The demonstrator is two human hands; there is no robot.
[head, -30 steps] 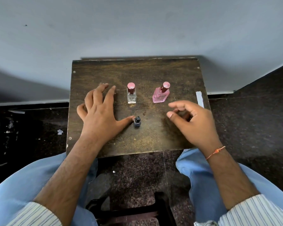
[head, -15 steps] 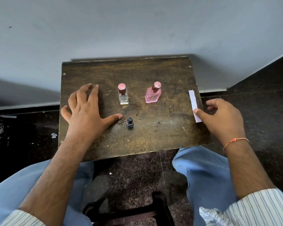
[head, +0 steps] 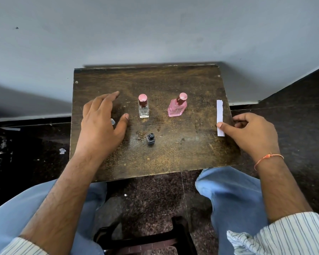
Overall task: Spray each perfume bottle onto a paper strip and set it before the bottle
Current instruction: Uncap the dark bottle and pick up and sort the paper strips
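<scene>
On the dark wooden table (head: 155, 80) stand a clear perfume bottle (head: 143, 109) with a pink cap and, to its right, a pink bottle (head: 177, 107) with a pink cap. A small dark bottle (head: 151, 139) stands nearer to me, in front of the clear one. A white paper strip (head: 219, 111) lies along the table's right edge. My right hand (head: 250, 133) has its thumb on the strip's near end, with the fingers curled at the table edge. My left hand (head: 101, 124) is spread loosely left of the clear bottle and holds nothing. A small pale thing (head: 112, 122) shows beneath it.
The table stands against a grey wall (head: 155, 34). A dark floor (head: 293, 107) lies on both sides, with paper scraps (head: 62, 150) on the left. My knees in blue trousers (head: 228, 196) are under the near edge, and a dark stool (head: 145, 238) is below.
My right hand went from the table's middle to the paper strip at the right edge and stays there. My left hand drew its thumb away from the small dark bottle and arched its fingers.
</scene>
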